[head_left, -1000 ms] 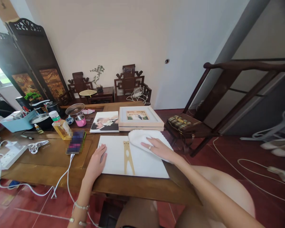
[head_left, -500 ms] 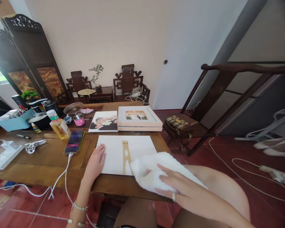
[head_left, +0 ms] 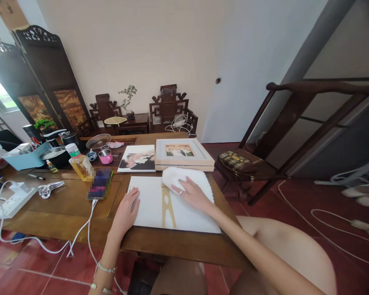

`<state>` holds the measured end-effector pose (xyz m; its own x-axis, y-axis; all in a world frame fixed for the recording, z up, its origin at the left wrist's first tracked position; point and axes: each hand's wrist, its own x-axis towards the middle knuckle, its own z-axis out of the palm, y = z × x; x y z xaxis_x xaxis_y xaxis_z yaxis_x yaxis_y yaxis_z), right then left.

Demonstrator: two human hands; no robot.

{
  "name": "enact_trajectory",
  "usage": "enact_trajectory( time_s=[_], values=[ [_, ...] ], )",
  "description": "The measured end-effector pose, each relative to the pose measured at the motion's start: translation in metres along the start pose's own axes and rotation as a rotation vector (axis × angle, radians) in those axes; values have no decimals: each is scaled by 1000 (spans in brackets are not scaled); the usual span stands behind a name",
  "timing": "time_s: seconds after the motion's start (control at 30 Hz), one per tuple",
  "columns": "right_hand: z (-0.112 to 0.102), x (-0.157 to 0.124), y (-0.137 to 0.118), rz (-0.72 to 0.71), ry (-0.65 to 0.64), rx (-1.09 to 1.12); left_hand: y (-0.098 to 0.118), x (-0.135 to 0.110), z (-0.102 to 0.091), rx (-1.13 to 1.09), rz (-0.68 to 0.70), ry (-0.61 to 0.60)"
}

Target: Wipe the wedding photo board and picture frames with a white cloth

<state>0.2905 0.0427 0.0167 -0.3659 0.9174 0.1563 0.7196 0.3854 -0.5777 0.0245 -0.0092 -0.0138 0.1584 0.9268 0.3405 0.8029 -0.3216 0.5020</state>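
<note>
**A:** Colours first. The cloth point(head_left: 184, 177) is plain white, no print at all.

**B:** White on white! The panel point(head_left: 147, 205) under it is white too, with one tan strip point(head_left: 167, 207) down its middle.

**A:** The tabletop point(head_left: 64, 209) is warm brown wood with the grain showing.

**B:** At the far edge there's a pale wood frame point(head_left: 184, 157) with a greyish-white mat.

**A:** Towards the left edge it's a pink cup point(head_left: 105, 157), a light blue tray point(head_left: 24, 159), an amber-yellow bottle point(head_left: 80, 167) with a white cap, and a white power strip point(head_left: 10, 201).

**B:** Past the right edge, a cushion point(head_left: 233, 157) checked in olive and dark. The floor point(head_left: 295, 205) is deep red tile.
</note>
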Motion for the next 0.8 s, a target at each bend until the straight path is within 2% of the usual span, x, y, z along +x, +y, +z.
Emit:
enact_trajectory(
  time_s=[0.13, 0.27, 0.37, 0.47, 0.7, 0.8],
  values=[
    [9, -45, -28, -232, -60, -55, 2, 0, -1, 14, -7, -14],
    [3, -95, -53, -424, -204, -87, 3, -1, -1, 11, 3, -2],
    [-3, -105, -59, -488, -279, -76, 2, -1, 1, 1, 13, 17],
    [-5, -85, -52, -458, -241, -95, 2, -1, 1, -16, 10, 27],
    [3, -1, -33, -306, -108, -160, 1, -1, 0, -32, -11, 6],
    [14, 6, -38, -281, -85, -177, 0, -1, 1, -29, -11, 8]
  ],
)
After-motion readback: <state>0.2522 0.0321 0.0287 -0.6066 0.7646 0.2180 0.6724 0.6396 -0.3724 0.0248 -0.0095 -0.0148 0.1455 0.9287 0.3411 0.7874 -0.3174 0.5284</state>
